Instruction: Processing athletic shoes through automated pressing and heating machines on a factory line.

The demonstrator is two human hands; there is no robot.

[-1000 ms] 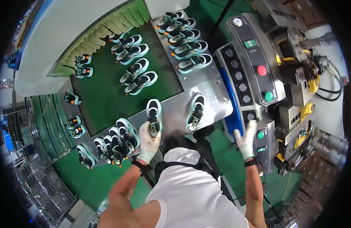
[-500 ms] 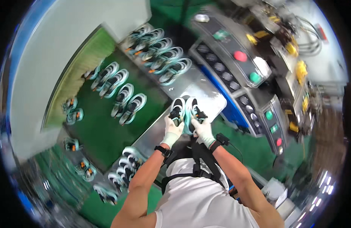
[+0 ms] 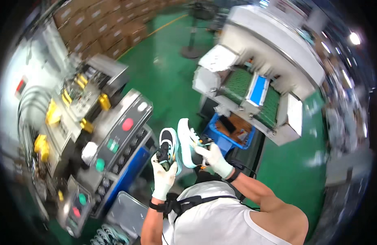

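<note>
A pair of sneakers is lifted in front of my body, one in each hand. My gloved left hand [image 3: 164, 175] is closed round the heel end of the left sneaker [image 3: 169, 139], which is black and white with a mint-green sole edge, its opening facing up. My gloved right hand [image 3: 216, 160] grips the other sneaker [image 3: 187, 143] near its heel. That one leans over, so its white and mint side shows. The toes point away from me, with a narrow gap between the shoes.
A machine with a control panel [image 3: 119, 134] of red and green buttons stands close on my left. Ahead to the right is a white machine [image 3: 274, 45] with a green belt [image 3: 237, 85]. A blue bin [image 3: 247, 143] sits below it. Cartons [image 3: 103, 28] are stacked far left; several shoes [image 3: 109, 234] lie lower left.
My view has swung right, away from the shoe-covered table; the control panel has passed from my right to my left. Both sneakers came along, and the right one is now tilted.
</note>
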